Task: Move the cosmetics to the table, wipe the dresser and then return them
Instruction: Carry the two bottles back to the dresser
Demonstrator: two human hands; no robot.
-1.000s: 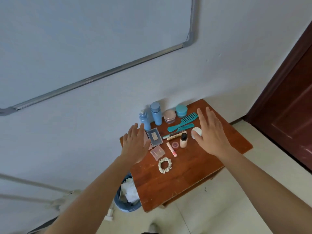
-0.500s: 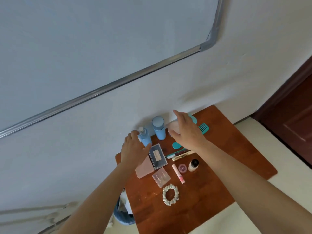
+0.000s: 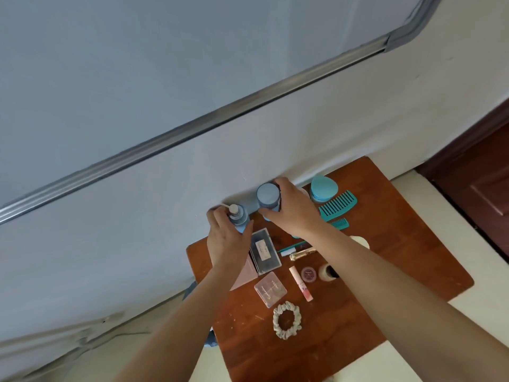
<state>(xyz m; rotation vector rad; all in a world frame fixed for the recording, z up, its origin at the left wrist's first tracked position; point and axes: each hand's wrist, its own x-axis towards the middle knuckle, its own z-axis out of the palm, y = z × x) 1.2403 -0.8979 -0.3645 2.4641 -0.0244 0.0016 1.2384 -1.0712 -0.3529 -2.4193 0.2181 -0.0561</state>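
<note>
Item one: the small blue plastic pump bottle (image 3: 239, 219), upright at the wall just behind the clear rectangular lidded case (image 3: 264, 250), is held in our left hand (image 3: 228, 244), fingers and thumb curled round its body. Item two: the taller blue round-capped cylindrical bottle (image 3: 267, 194), upright behind and to the right of that case, is wrapped by our right hand (image 3: 293, 213). Both long axes stand vertical on the brown wooden dresser top (image 3: 399, 244), each bottle just ahead of its own hand, so we judge a straight upward lift comes next.
</note>
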